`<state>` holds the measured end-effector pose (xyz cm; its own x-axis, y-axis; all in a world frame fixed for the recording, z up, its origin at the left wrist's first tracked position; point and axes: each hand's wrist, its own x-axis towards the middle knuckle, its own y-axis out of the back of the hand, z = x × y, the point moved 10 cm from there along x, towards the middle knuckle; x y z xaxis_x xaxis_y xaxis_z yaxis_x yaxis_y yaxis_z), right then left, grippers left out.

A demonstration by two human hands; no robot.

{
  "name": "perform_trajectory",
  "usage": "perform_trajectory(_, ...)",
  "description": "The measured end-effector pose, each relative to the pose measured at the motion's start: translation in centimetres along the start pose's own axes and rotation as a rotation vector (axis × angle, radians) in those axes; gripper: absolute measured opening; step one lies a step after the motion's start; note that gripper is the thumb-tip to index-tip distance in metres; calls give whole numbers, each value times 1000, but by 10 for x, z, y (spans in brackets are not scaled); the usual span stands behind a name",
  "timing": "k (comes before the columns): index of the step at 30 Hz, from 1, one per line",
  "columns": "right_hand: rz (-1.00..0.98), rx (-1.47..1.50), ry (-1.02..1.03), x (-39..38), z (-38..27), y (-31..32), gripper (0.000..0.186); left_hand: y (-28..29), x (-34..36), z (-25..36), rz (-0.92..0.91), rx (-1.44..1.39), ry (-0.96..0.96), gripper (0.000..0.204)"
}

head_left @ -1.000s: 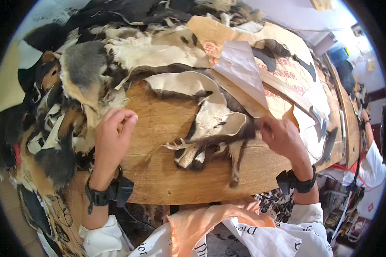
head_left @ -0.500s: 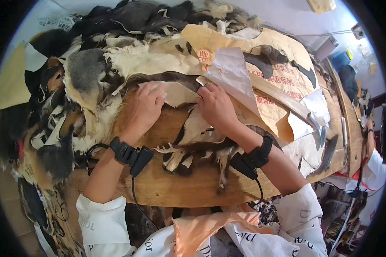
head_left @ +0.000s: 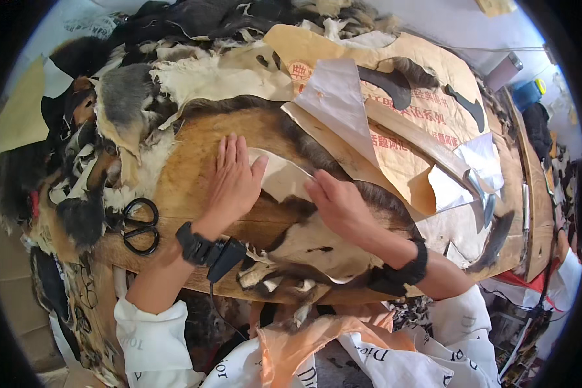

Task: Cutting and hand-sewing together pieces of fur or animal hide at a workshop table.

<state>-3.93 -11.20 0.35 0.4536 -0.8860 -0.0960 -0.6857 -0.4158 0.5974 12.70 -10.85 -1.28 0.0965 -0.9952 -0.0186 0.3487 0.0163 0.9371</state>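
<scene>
My left hand lies flat with fingers stretched out, its thumb side on a pale fur piece, skin side up. At that piece's right edge my right hand is closed in a pinch; whatever its fingertips hold is hidden and slightly blurred. The pale piece joins or overlaps a larger cream pelt with dark fur edges, which reaches under my right forearm toward the table's front edge. Both lie on the wooden tabletop.
Black-handled scissors lie left of my left wrist. Pale and dark pelts heap along the back and left. A printed brown paper sheet, a flat wooden strip and a dark hooked piece lie right. Another person's hand shows far right.
Both hands and the pale piece have moved nearer to me, away from the big back pelt. My left fingers have straightened. The cream pelt has shifted nearer, and the scissors have come into full view.
</scene>
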Motion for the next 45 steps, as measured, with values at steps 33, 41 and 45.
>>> perform_trajectory(33,-82,-533,449,-18,-55,11,29,29,45,-50,46,-237,145,45)
perform_trajectory(41,-302,-416,716,-4,-51,-58,58,21,45,-53,104,-414,156,48)
perform_trajectory(45,-204,-318,809,-3,-47,-51,57,22,43,-47,116,-399,261,42)
